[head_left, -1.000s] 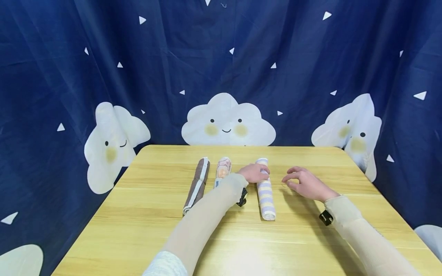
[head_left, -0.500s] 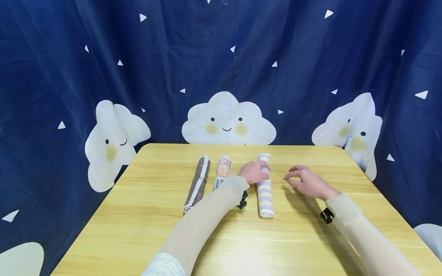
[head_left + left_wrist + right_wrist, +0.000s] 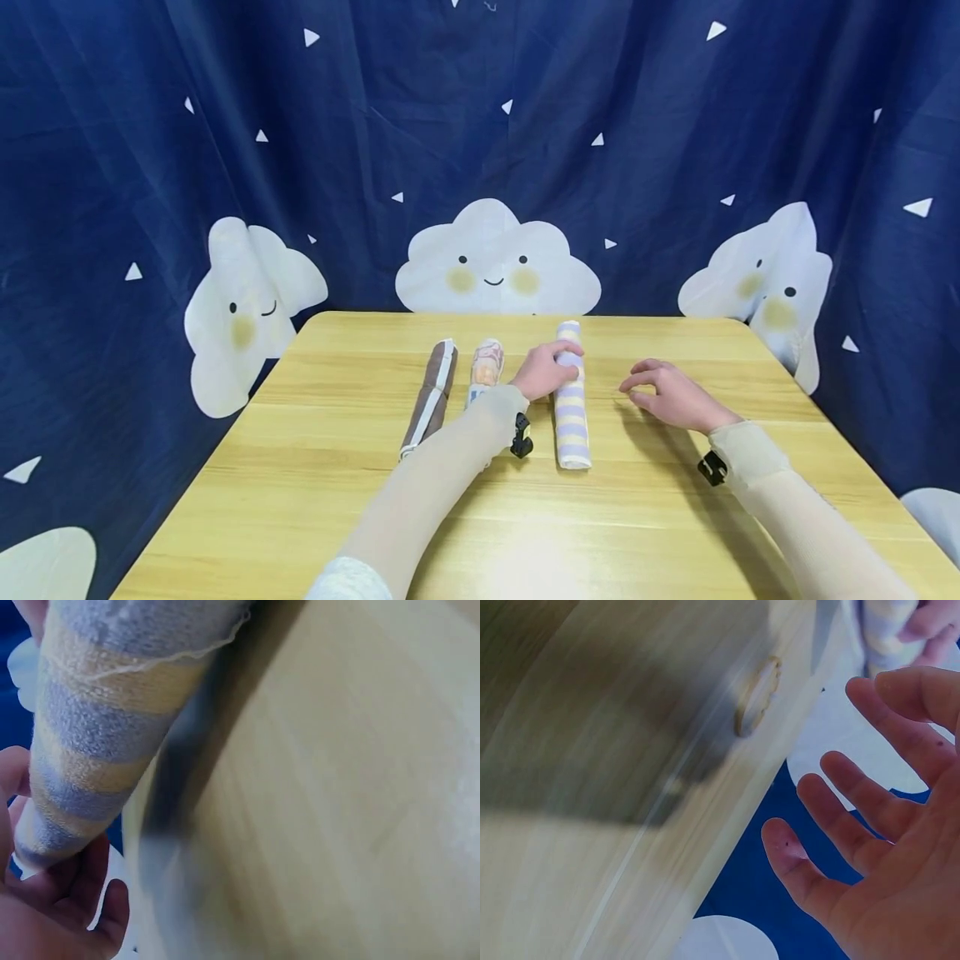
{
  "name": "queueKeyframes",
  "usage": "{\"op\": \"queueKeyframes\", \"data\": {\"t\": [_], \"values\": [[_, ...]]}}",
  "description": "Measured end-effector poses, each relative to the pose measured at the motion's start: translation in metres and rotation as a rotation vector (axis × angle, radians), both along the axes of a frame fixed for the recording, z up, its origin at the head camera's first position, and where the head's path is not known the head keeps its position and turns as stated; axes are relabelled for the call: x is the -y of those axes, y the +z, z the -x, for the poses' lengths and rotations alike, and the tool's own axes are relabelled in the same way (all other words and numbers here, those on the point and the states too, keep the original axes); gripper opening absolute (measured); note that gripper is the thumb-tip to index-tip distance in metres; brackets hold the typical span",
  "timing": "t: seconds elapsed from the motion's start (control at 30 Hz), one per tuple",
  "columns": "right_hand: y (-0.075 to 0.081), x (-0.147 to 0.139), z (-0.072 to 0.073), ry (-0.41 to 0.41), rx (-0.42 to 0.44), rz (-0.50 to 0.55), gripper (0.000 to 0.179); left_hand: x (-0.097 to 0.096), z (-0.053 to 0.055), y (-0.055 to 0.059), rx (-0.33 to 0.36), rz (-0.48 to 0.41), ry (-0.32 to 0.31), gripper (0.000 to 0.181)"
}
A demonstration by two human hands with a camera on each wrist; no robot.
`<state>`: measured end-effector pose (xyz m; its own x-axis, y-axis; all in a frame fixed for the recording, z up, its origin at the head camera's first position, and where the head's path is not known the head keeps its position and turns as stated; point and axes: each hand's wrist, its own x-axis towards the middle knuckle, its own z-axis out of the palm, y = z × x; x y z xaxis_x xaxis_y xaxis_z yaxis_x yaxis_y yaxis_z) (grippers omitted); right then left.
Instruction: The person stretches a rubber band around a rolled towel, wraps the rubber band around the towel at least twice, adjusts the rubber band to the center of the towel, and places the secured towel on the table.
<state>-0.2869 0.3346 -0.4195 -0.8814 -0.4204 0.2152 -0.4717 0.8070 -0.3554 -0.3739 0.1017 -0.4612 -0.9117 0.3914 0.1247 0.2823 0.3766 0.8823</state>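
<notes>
My left hand (image 3: 542,371) grips a rolled towel (image 3: 572,429) with purple and pale yellow stripes, near its far end. In the left wrist view the thumb and fingers curl round the far part of the striped roll (image 3: 97,735), and a loose thread trails across it. A dark shadow runs along the table beside it. My right hand (image 3: 675,396) hovers to the right of the roll, its fingers spread and loosely bent with nothing in them. Below that hand, a thin tan loop (image 3: 739,721), like a rubber band, shows on the tabletop in the right wrist view.
Left of the striped roll lie a pink-and-white patterned rolled towel (image 3: 486,367), partly behind my left forearm, and a brown roll (image 3: 431,400) with a white stripe. The wooden table (image 3: 315,500) ends at a dark blue curtain (image 3: 465,125) printed with clouds.
The striped towel and my left hand have shifted slightly away from me, and in the last half second a little left. The right hand has barely moved.
</notes>
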Motion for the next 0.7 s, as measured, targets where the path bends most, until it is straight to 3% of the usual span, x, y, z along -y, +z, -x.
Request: {"op": "queueKeyframes", "data": {"t": [0.2, 0.43, 0.7], "values": [[-0.002, -0.002, 0.007, -0.004, 0.051, -0.014, 0.019, 0.007, -0.013, 0.019, -0.110, -0.039, -0.030, 0.036], [-0.008, -0.001, 0.015, -0.001, 0.103, -0.070, 0.017, 0.013, -0.028, 0.033, -0.166, -0.115, -0.078, 0.038], [-0.010, 0.007, 0.020, 0.013, 0.061, -0.185, 0.012, 0.023, -0.042, 0.043, -0.270, -0.155, -0.093, 0.039]]}}
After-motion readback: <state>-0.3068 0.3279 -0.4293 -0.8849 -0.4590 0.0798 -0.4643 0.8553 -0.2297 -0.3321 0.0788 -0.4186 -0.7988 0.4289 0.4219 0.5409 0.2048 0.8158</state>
